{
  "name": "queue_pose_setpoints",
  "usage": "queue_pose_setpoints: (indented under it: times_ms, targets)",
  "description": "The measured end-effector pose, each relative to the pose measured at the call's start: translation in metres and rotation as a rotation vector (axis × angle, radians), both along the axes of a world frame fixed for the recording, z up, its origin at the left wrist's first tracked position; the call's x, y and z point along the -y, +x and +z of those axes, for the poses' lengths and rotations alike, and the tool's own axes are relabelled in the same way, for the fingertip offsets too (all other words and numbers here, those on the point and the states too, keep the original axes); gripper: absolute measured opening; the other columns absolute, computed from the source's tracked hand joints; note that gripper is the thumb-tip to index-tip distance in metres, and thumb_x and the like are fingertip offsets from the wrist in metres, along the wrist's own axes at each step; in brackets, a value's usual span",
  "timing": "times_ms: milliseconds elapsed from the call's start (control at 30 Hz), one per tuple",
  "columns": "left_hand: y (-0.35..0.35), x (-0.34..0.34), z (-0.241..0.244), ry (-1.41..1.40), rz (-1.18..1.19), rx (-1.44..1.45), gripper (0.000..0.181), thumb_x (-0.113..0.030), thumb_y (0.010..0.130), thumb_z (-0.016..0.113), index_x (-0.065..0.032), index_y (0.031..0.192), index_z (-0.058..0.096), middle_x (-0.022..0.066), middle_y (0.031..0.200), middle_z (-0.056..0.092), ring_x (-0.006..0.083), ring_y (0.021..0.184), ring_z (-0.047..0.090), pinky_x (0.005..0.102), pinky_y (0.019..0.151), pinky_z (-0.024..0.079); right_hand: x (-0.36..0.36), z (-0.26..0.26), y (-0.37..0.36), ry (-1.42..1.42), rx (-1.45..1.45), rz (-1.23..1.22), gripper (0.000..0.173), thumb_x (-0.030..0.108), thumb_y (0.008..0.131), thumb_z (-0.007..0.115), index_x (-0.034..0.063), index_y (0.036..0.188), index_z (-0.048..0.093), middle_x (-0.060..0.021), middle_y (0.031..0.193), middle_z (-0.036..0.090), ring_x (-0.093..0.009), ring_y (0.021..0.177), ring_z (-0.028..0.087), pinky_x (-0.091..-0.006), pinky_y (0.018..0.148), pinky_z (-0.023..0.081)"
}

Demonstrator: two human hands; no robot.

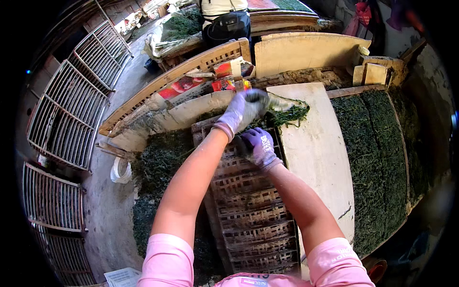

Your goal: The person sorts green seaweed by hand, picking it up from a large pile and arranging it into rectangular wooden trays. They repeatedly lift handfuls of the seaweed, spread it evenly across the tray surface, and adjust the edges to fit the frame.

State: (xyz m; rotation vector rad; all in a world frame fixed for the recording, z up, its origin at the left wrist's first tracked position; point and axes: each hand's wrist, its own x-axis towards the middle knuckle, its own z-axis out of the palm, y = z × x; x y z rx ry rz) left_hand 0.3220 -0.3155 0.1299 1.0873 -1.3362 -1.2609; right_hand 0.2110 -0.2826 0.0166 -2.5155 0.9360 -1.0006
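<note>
My left hand (247, 107), in a grey and lilac work glove and blurred by motion, is raised over the far end of a slatted woven bamboo rack (251, 215). Close below it, my right hand (260, 147), in a purple glove, has curled fingers at the rack's far part. Whether either hand grips something is hidden. A clump of dark green stringy material, like seaweed, (292, 113) lies beside my left hand, over the far end of a pale board (312, 150). The board lies along the rack's right side.
Dark green sheets (376, 161) cover the right side; a green mass (161, 165) lies left of the rack. Metal racks (68, 114) and a white bucket (121, 170) stand at left. Another person (226, 21) is beyond the wooden lattice frame (179, 79). Printed cartons (186, 86) lie behind.
</note>
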Motion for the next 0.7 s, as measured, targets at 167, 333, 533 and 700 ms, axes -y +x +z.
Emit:
queue_pose_setpoints:
  times_ms: [167,333,533,700]
  targets:
    - [0.035,-0.045,-0.051,-0.389,0.383,1.073,0.033,-0.016,0.084,0.062,-0.0106,0.117,0.06,0.0138,0.119,0.059,0.0325,0.112,0.054,0.0395,0.099,0.041,0.005,-0.017,-0.003,-0.142,0.066,-0.051,0.031,0.022,0.067,0.064,0.011,0.095,0.065,-0.0091,0.096,0.064,-0.032,0.094,0.059,-0.0429,0.082,0.047]
    - [0.064,-0.094,-0.101,-0.507,0.615,1.193,0.039,-0.015,0.085,0.057,-0.0116,0.124,0.056,0.0125,0.129,0.053,0.0316,0.121,0.046,0.0419,0.104,0.034,-0.007,0.022,-0.001,-0.226,0.085,-0.011,0.038,0.018,0.071,0.06,0.0125,0.108,0.062,-0.0087,0.113,0.061,-0.03,0.11,0.054,-0.0404,0.094,0.043]
    - [0.061,-0.09,-0.104,-0.572,0.51,1.01,0.035,-0.013,0.082,0.058,-0.0092,0.117,0.06,0.0125,0.124,0.057,0.0323,0.117,0.049,0.0423,0.1,0.038,-0.011,0.053,0.0,-0.026,0.128,-0.242,0.042,0.018,0.076,0.058,0.0062,0.117,0.058,-0.014,0.122,0.057,-0.031,0.117,0.051,-0.0418,0.1,0.038]
    - [0.041,-0.086,-0.07,-0.658,0.514,0.964,0.029,-0.014,0.083,0.062,-0.0079,0.112,0.063,0.0133,0.113,0.063,0.0318,0.106,0.057,0.0408,0.096,0.043,0.004,0.005,0.019,0.025,-0.3,-0.429,0.05,0.035,0.092,0.043,-0.0011,0.126,0.051,-0.0206,0.135,0.048,-0.036,0.132,0.037,-0.0475,0.107,0.026]
